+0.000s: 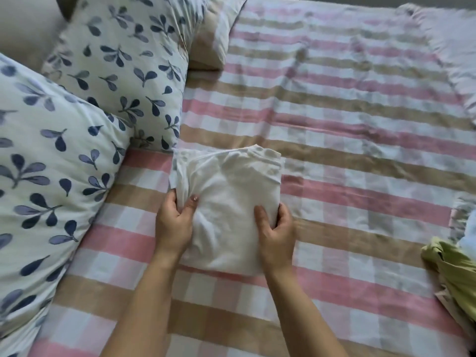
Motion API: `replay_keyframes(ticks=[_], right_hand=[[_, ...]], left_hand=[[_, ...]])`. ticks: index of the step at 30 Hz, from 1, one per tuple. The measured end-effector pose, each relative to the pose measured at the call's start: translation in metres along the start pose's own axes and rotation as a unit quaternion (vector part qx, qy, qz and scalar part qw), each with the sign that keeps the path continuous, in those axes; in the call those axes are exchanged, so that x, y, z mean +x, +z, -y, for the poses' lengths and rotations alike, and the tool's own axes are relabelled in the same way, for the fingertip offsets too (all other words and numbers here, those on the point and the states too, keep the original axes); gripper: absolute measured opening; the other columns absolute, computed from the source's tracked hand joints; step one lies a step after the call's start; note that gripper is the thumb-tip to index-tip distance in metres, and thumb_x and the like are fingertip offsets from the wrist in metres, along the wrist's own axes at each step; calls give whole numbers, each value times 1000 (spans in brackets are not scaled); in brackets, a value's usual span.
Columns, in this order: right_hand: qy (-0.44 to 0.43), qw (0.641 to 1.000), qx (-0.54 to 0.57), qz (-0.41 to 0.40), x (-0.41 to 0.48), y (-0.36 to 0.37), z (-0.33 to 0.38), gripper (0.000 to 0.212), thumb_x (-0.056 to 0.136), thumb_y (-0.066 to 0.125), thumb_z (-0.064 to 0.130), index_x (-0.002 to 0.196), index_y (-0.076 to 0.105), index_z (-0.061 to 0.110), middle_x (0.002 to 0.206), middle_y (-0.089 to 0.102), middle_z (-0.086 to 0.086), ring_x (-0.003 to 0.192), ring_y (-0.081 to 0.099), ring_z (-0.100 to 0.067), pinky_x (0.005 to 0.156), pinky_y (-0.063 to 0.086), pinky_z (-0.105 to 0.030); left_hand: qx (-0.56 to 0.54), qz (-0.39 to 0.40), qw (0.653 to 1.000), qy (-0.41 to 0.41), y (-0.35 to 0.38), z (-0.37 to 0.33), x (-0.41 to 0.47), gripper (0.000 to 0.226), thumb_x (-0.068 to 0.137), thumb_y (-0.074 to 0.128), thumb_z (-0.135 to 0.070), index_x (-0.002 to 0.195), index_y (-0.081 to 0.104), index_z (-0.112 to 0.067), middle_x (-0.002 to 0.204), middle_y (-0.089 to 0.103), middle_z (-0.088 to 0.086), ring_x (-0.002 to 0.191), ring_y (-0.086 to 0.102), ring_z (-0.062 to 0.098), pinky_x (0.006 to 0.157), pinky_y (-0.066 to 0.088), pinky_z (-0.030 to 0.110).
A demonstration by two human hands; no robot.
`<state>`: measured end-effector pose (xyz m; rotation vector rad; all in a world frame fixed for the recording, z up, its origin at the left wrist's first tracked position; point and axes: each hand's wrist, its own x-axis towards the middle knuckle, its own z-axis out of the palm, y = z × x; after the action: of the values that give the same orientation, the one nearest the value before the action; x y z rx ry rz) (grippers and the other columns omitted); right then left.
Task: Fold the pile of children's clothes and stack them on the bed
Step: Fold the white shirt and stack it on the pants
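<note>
White folded garment (226, 202) sits centre frame on the checked bed cover (360, 140) — pink, tan and pale squares. It's folded to a compact rectangle, several layered edges showing along its upper right side, cloth creased and bunched near your grip.

Your left hand (173, 228) is clamped on the garment's left edge, thumb on top, fingers tucked round the side. Your right hand (277, 234) grips the right edge the same way, thumb pressed on the top face. Both forearms come in from the bottom of the frame.

No containers in view. Unfolded clothes — a green piece (456, 274) with something pale blue above it — lie at the right edge, well apart from the white one.

Two leaf-print pillows (77, 140) fill the left and upper left; the nearer one lies just beside the garment's upper left corner. Frame is slightly blurred.
</note>
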<state>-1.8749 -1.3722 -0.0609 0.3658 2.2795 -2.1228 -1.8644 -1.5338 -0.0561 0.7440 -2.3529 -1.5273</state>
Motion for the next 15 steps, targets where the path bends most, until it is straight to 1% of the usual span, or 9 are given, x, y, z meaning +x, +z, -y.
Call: replay_keyframes(ticks=[2, 6, 9, 10, 11, 12, 13, 14, 15], right_hand=[[5, 1000, -21, 8, 30, 23, -2, 6, 88, 61, 21, 93, 58, 19, 86, 64, 9, 79, 63, -9, 67, 49, -18], [52, 996, -77, 12, 63, 46, -27, 14, 91, 57, 26, 100, 56, 15, 90, 62, 6, 91, 62, -19, 76, 48, -29], [87, 990, -110, -18, 67, 51, -41, 30, 90, 55, 19, 119, 50, 12, 113, 57, -4, 108, 55, -24, 86, 44, -32], [49, 987, -143, -46, 66, 51, -43, 38, 89, 55, 15, 126, 46, 12, 122, 51, -7, 115, 49, -24, 92, 41, -33], [-26, 977, -200, -68, 65, 52, -43, 45, 88, 54, 10, 131, 43, 12, 131, 45, -9, 123, 41, -23, 99, 34, -32], [-111, 953, -274, -69, 65, 54, -44, 50, 87, 53, 9, 135, 40, 13, 139, 38, -10, 132, 31, -21, 106, 26, -30], [-181, 920, -346, -46, 67, 57, -44, 54, 89, 51, 11, 140, 36, 15, 148, 30, -8, 140, 18, -19, 112, 13, -28], [-224, 887, -405, -2, 72, 60, -45, 57, 92, 47, 17, 145, 27, 19, 154, 18, -5, 143, 4, -16, 114, -2, -28], [-234, 860, -452, 45, 78, 63, -47, 57, 96, 40, 24, 148, 15, 23, 157, 5, -1, 143, -7, -15, 112, -17, -28]], left_hand=[[11, -3, 1000, 1, 8, 5, 37, 15, 91, 56, -22, 99, 56, -10, 90, 61, -3, 79, 55, 13, 59, 38, 17], [55, 0, 998, -37, 24, 34, 77, 21, 92, 55, -24, 99, 54, -4, 93, 60, 9, 87, 56, 27, 68, 35, 27], [136, -50, 988, -61, 29, 44, 78, 34, 90, 57, -19, 118, 49, 0, 112, 58, 18, 104, 54, 36, 77, 39, 33], [200, -81, 977, -4, 31, 44, 74, 39, 88, 58, -14, 123, 47, 1, 119, 55, 21, 107, 51, 37, 81, 40, 38], [258, -98, 957, 88, 34, 43, 71, 43, 86, 58, -8, 126, 47, 2, 122, 53, 23, 110, 50, 39, 86, 41, 42], [296, -94, 931, 190, 38, 42, 69, 45, 84, 56, -1, 128, 48, 2, 127, 52, 23, 115, 50, 39, 92, 41, 44], [326, -62, 902, 276, 44, 42, 70, 50, 82, 53, 2, 132, 47, -1, 133, 50, 20, 123, 47, 37, 100, 38, 46], [353, -6, 880, 318, 48, 41, 72, 54, 83, 50, 2, 136, 44, -7, 142, 44, 15, 132, 40, 33, 107, 30, 47], [379, 43, 868, 316, 51, 41, 76, 56, 88, 47, -4, 141, 36, -14, 149, 33, 8, 139, 28, 27, 111, 20, 47]])
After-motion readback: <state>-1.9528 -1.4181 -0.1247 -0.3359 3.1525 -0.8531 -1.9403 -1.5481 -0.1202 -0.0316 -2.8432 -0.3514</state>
